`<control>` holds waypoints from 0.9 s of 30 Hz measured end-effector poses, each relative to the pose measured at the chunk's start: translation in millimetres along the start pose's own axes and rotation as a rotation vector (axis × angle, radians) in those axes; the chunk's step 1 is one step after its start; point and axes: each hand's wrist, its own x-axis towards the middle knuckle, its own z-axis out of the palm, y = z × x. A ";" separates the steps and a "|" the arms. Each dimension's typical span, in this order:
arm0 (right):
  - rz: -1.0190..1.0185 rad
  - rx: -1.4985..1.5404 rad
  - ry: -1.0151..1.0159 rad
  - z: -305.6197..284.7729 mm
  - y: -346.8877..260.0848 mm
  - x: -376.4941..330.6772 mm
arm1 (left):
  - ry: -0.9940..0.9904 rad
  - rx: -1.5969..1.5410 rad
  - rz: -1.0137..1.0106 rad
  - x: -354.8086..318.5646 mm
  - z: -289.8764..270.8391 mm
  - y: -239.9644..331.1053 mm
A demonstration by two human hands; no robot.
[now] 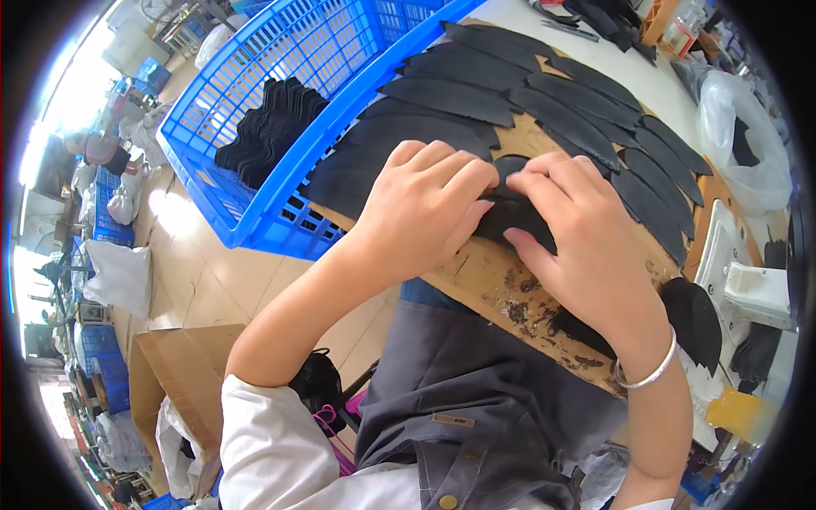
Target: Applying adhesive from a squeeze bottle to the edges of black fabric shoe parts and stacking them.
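Observation:
Over the near part of a brown board (476,285), my left hand (429,200) and my right hand (578,225) face each other with bent fingers. Both are closed on a black flat piece (514,217) of leather-like sheet, gripping it between fingertips and thumbs. Part of this piece is hidden by my fingers. Beyond my hands, several black leaf-shaped pieces (463,98) lie in overlapping rows on the board. Dark stains and glossy patches mark the board's near edge. A silver bangle (650,374) circles my right wrist.
Left of the board stands a blue plastic basket (234,217) holding a stack of wavy black pieces (268,127). A white machine (756,293) and a clear plastic bag (744,144) are at the right. Below left is a cardboard box (183,365). Tweezers (571,32) lie at the back.

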 end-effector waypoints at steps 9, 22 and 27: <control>0.130 -0.063 -0.145 3.6 6.1 -1.5 | 0.216 -0.029 -0.073 -0.1 -11.1 -9.4; 0.150 -0.027 -0.095 -1.2 6.0 -2.5 | -0.001 -0.141 -0.116 -25.3 -52.4 13.8; 0.105 -0.061 -0.115 -3.1 7.9 -4.4 | 0.047 0.045 -0.055 -12.1 -27.7 9.0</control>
